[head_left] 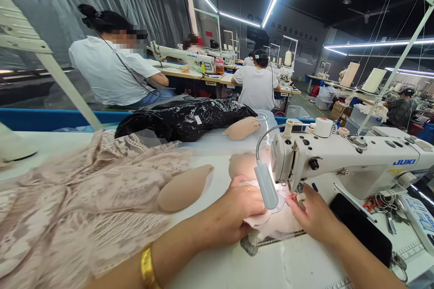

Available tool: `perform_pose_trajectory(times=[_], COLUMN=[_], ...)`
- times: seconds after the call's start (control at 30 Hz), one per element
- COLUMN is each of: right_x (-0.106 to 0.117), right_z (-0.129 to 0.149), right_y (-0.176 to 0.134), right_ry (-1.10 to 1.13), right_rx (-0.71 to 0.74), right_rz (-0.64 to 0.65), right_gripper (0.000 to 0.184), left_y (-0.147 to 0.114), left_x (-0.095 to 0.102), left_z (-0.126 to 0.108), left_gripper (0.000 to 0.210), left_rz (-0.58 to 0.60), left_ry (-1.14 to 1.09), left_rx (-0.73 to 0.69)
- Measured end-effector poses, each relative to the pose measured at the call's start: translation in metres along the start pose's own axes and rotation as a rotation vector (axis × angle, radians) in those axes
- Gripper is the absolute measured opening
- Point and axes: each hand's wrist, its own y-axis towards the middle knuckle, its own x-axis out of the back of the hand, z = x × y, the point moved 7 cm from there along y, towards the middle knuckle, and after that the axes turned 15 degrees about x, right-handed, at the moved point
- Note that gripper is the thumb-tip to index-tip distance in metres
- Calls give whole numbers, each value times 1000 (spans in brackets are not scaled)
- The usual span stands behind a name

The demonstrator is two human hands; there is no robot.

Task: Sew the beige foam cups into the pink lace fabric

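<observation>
Under the needle of a white sewing machine [342, 156] lies a pale pink fabric piece [256, 220], lit by a small grey lamp [266, 185] on a bent metal neck. My left hand [233, 210] grips the left side of this fabric, fingers curled over it. Close to the needle, my right hand [313, 212] pinches the fabric's right edge between thumb and fingers. The lamp hides part of the fabric. Beyond my left hand rests a beige bra cup [241, 165], and another beige cup [186, 188] lies farther left.
Pink lace fabric [84, 207] spreads over the table's left side. A black plastic bag [190, 117] lies at the back beside a clear plastic bin [269, 119]. Right of the machine bed are a black phone [361, 228] and scissors [391, 223]. Co-workers sit at machines ahead.
</observation>
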Motion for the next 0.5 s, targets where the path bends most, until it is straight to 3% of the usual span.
perform_pose_trajectory(times=[0.5], right_x=[-6], right_z=[-5], right_y=[-4], right_ry=[-15], right_rx=[-9], right_rz=[13], right_gripper=[9], left_y=[-3], left_x=[-2], left_z=[1], left_gripper=[18], left_rz=[12], left_ry=[-25], left_rx=[-7])
